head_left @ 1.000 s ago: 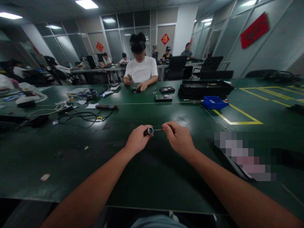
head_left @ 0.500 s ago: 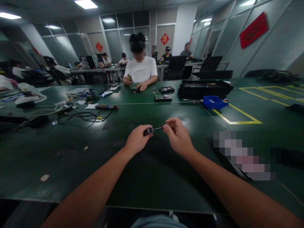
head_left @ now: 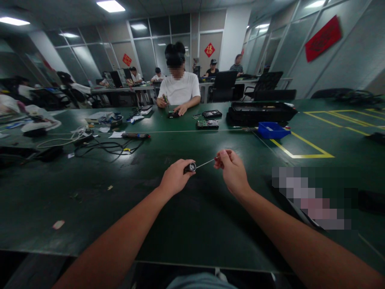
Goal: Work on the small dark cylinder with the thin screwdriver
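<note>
My left hand (head_left: 176,176) is closed around a short dark cylinder (head_left: 191,167), its round silvery end facing right with dark recesses in it. From beside that end a thin metal rod (head_left: 205,163) slants up to the right. My right hand (head_left: 231,166) pinches the rod's far end between thumb and fingers, and a bit of red shows at the fingertips. Whether the rod's near end sits in the cylinder or only beside it, I cannot tell. Both hands are raised over the green table (head_left: 180,233).
Cables (head_left: 102,148) and a grey-and-black pen-shaped tool (head_left: 136,135) lie left. Opposite, a person in a white shirt (head_left: 180,90) handles a small device. Hard drives (head_left: 207,124), a black case (head_left: 261,112) and a blue tray (head_left: 272,131) stand farther back. A blurred flat object lies right.
My right hand has moved right and slightly up, away from the left one, so more of the rod shows. My left hand still grips the cylinder, hardly shifted.
</note>
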The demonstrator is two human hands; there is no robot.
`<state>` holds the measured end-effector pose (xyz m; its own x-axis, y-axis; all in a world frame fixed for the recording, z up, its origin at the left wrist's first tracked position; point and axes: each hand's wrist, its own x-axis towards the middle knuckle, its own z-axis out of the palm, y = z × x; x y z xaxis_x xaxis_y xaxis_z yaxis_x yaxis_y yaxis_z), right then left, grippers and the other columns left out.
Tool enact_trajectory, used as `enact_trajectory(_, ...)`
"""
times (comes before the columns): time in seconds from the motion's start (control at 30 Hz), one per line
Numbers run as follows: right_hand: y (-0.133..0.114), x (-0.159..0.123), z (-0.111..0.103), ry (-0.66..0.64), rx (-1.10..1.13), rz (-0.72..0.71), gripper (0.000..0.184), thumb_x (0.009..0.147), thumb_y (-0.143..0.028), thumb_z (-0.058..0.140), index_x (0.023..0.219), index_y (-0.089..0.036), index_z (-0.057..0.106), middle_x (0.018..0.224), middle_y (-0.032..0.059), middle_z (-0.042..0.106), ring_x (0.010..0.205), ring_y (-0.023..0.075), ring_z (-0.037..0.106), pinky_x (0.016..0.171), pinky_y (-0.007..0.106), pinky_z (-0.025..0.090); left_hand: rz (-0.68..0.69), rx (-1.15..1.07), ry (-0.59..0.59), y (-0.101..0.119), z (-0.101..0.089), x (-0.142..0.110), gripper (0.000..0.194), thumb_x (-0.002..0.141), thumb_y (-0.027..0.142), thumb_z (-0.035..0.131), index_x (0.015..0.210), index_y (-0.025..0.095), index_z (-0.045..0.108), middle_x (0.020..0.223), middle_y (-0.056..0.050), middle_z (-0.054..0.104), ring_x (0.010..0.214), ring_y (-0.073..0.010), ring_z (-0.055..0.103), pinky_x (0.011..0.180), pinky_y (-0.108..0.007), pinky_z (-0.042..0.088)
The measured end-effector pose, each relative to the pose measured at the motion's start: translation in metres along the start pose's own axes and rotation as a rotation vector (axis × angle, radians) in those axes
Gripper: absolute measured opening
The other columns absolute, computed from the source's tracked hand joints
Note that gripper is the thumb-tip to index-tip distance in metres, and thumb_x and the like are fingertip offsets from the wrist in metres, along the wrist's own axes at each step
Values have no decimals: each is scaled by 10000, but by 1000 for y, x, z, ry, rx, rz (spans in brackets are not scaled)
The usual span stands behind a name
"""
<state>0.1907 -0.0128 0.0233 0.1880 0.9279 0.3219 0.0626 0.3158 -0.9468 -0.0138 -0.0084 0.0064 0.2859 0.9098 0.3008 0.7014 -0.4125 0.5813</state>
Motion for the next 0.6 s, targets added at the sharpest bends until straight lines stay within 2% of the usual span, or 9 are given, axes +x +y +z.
enact_trajectory(0.3, -5, -7, 3, -76, -151, -108, 283, 971, -475, 501, 955, -203, 578, 801, 29, 657, 693, 168, 621, 676, 327, 498, 37, -9, -4, 2, 1, -1, 387, 848, 248, 712, 1231, 279, 665, 1121, -25, 691, 997, -203, 644, 866, -328, 498)
enact_trajectory(0.43, -6, -11, 3, -89, -235, -164, 258, 992, -448, 475, 963, -210, 571, 820, 33, 661, 717, 172, 631, 686, 327, 490, 53, -7, -18, 3, -1, -1, 388, 859, 254, 701, 1245, 279, 660, 1160, -31, 685, 1023, -202, 640, 902, -336, 498)
enact_trajectory(0.6, -10, -12, 1, -133, -381, -219, 222, 1001, -405, 462, 956, -218, 572, 788, 29, 663, 728, 183, 643, 701, 335, 475, 42, 16, -46, 3, 0, -2, 383, 856, 261, 702, 1236, 297, 671, 1158, -37, 681, 1002, -207, 645, 868, -333, 510)
